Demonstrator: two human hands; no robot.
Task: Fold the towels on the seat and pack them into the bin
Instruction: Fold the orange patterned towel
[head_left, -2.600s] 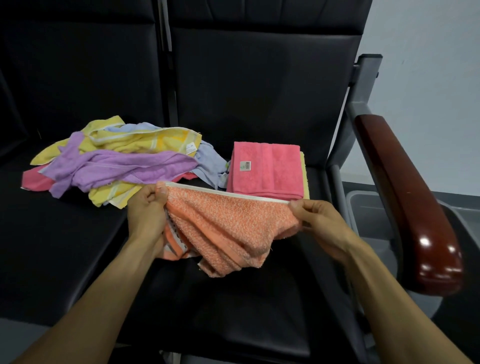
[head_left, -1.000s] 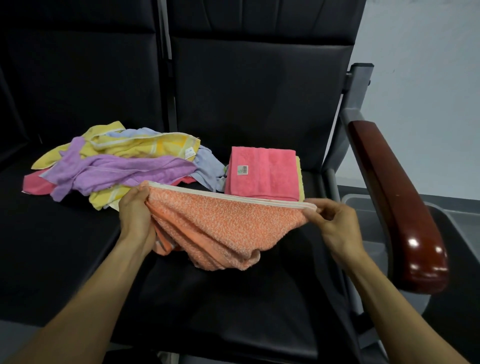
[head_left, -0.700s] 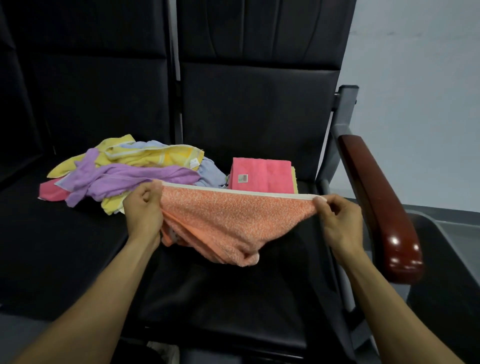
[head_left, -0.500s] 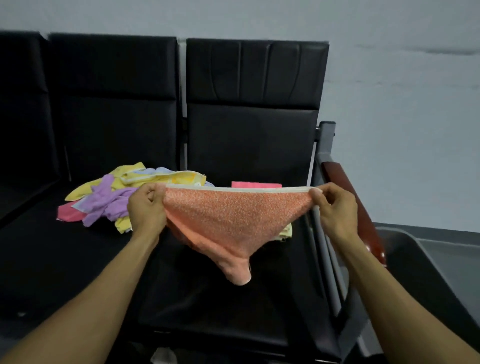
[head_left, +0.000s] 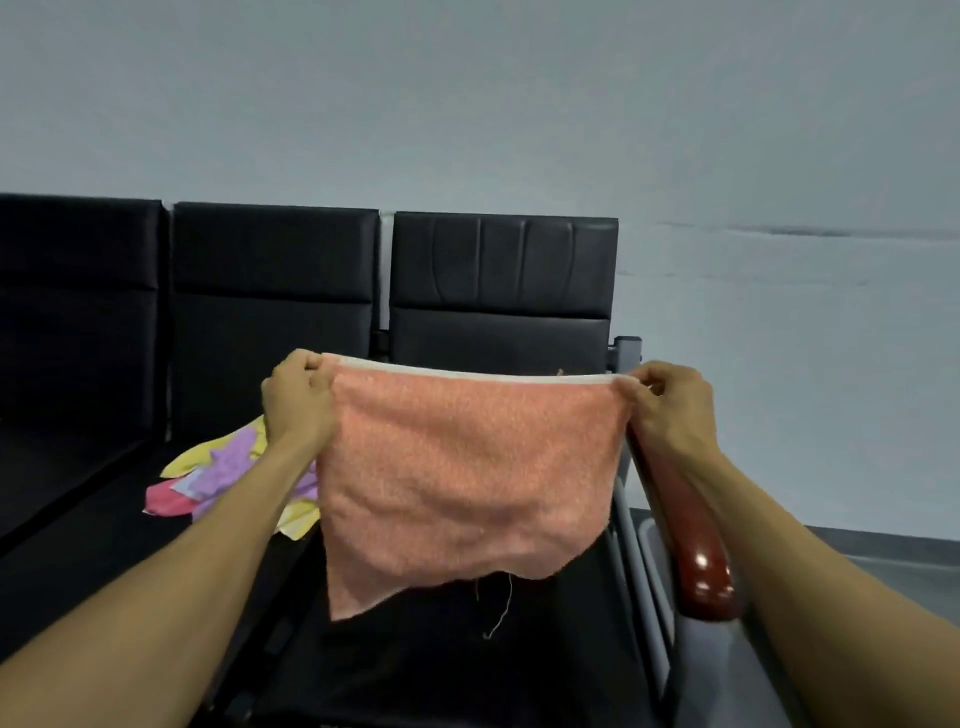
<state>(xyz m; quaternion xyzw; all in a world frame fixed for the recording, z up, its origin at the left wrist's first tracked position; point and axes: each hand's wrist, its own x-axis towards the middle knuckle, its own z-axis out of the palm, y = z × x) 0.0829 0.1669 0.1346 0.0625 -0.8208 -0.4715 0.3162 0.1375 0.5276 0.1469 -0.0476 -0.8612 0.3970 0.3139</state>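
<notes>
Left hand (head_left: 297, 400) fingers clenched around the top left corner of the orange towel (head_left: 467, 478), thumb side toward the cloth. Right hand (head_left: 672, 410) fingers pinching the top right corner, fingertips curled over the white hem. Towel stretched flat between both hands, hem level across the top, hanging in the air above the seat (head_left: 441, 665), not touching it. Bottom edge uneven: longer at 7 o'clock, shorter toward 5 o'clock, loose threads (head_left: 496, 608) dangling below the middle.

Both forearms come in from the lower corners of the view. Right forearm runs just above the reddish-brown wooden armrest (head_left: 696, 551), which sits at 4 o'clock from the towel.

Pile of unfolded towels (head_left: 218, 483) (yellow, purple, pink) on the next seat at 9 o'clock from the orange one, partly hidden by the left forearm and the hanging cloth. Grey bin (head_left: 654, 561) only visible as a sliver of rim at 4 o'clock, beyond the armrest frame; can't tell what is inside it.

Black padded seat backs (head_left: 498, 280) in a row behind, at 12 o'clock; pale grey wall (head_left: 467, 104) above them
</notes>
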